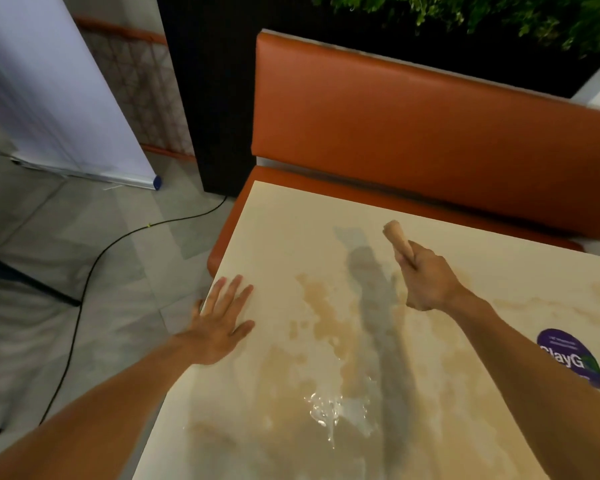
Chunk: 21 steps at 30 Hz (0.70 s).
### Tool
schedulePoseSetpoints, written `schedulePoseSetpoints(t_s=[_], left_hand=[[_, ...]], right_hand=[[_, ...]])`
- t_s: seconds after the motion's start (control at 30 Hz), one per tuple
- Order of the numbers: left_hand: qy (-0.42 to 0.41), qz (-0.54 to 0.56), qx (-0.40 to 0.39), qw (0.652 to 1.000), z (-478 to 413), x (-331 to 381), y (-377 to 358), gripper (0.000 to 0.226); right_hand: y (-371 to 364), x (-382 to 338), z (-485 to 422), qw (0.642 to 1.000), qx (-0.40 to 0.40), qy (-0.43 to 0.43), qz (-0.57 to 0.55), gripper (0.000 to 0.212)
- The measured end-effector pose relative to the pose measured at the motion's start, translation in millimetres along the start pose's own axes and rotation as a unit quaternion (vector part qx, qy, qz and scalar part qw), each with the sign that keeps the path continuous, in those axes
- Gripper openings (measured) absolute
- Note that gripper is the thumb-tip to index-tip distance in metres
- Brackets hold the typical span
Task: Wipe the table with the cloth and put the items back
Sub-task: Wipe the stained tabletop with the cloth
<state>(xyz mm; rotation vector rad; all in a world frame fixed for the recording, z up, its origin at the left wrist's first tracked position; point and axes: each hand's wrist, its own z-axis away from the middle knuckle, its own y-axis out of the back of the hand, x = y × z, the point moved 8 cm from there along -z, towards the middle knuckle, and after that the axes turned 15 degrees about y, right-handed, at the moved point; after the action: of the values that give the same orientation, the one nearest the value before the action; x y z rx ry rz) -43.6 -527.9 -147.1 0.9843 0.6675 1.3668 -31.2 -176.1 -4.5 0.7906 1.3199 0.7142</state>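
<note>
Bench (413, 133) in orange upholstery runs along the far edge of the table (291, 230); we note a black cable (94, 261) on the floor off its left side and a purple round sticker (568, 356) near its right edge. Brown stains and a shiny wet patch (333, 410) mark the tabletop. We see the cloth (399, 237), rolled tight, above the table's far half, clenched in our right hand (426, 282), one end poking out beyond the fist. Left hand (219, 323) lies flat at the table's left edge, fingers spread, gripping nothing.
</note>
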Motion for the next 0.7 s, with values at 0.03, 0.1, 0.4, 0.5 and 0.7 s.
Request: schedulePoseSetpoints(t_s=[0.03, 0.1, 0.4, 0.5, 0.7], left_hand=[[0.002, -0.007, 0.003, 1.0, 0, -1, 2, 0.067], [0.002, -0.012, -0.001, 1.0, -2, 1, 1, 0.066], [-0.005, -0.023, 0.018, 1.0, -6, -1, -9, 0.07], [-0.003, -0.034, 0.025, 0.999, -6, -5, -12, 0.068], [-0.008, -0.041, 0.018, 0.999, -6, -1, -14, 0.07]], right_hand=[[-5, -4, -9, 0.999, 0.0, 0.013, 0.032, 0.042], [-28, -12, -26, 0.995, -0.028, 0.047, 0.088, 0.051], [-141, -14, -25, 0.975, -0.104, -0.028, 0.192, 0.066], [-151, -18, -23, 0.978, -0.085, -0.035, 0.186, 0.07], [-162, -26, -21, 0.982, -0.101, -0.022, 0.159, 0.068]])
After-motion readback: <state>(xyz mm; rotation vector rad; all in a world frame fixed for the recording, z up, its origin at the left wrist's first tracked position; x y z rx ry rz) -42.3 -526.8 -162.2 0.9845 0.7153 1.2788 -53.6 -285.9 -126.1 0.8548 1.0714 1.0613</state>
